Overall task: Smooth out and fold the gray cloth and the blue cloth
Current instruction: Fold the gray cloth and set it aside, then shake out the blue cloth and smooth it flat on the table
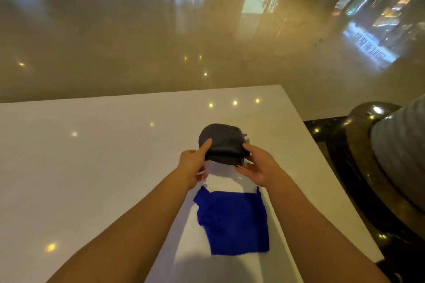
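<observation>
You are looking down at a glossy white table (92,167) that reflects small ceiling lights. Both your bare forearms reach forward from the bottom of the view. Just above the centre of the view, your two hands hold the gray cloth (222,142) between them. It is bunched into a rounded, loosely folded bundle, and its far part appears to rest on the table. Your left hand (194,163) grips the bundle's 9 o'clock edge, thumb on top and fingers curled underneath. Your right hand (258,165) grips its 3 o'clock edge the same way, fingers closed narrowly on the fabric. The blue cloth (234,223) lies flat on the table at 6 o'clock from the gray bundle, between your forearms, roughly square with a slightly rumpled left edge. Neither hand touches it.
</observation>
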`<state>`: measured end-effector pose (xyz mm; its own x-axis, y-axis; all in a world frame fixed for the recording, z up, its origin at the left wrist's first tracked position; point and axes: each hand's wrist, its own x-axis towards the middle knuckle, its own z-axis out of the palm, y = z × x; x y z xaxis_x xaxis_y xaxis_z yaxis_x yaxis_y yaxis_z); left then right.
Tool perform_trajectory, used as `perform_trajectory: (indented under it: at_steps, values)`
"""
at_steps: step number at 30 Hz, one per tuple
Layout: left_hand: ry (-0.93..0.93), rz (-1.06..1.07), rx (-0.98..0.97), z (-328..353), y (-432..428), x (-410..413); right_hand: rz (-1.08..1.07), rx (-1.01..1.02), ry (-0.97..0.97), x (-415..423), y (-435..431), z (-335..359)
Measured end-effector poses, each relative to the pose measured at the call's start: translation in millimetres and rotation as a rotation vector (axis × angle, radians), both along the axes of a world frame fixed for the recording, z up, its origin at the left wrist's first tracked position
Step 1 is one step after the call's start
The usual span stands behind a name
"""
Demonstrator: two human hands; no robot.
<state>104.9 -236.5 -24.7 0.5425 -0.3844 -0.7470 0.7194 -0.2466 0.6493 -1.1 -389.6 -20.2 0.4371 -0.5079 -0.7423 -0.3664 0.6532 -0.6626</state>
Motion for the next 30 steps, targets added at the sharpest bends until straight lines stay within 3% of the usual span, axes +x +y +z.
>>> perform_trajectory:
  at_steps: [4,6,8,10,13,18,22,27,30]
  values:
    - [-0.228,-0.454,0.456,-48,18,-50,0.335,-0.585,0.713,-62,-3,-48]
    - [-0.412,-0.581,0.546,-61,30,-75,0.498,-0.624,0.807,-86,10,-63]
    - [-0.555,-0.664,0.583,-65,35,-87,0.541,-0.578,0.696,-100,20,-71]
    - [-0.57,-0.668,0.523,-62,38,-87,0.542,-0.555,0.571,-105,21,-71]
    - [-0.469,-0.56,0.361,-56,52,-78,0.556,-0.501,0.463,-105,22,-67]
    - [-0.19,-0.289,0.125,-42,99,-53,0.389,-0.278,0.273,-87,36,-53]
    - [-0.165,-0.128,0.026,-20,155,-29,0.471,-0.237,0.129,-66,63,-36]
    - [-0.361,-0.122,0.008,23,215,-2,0.538,-0.295,-0.078,-31,112,-1]
    - [-0.649,-0.149,0.059,58,257,15,0.574,-0.456,-0.154,-7,150,34]
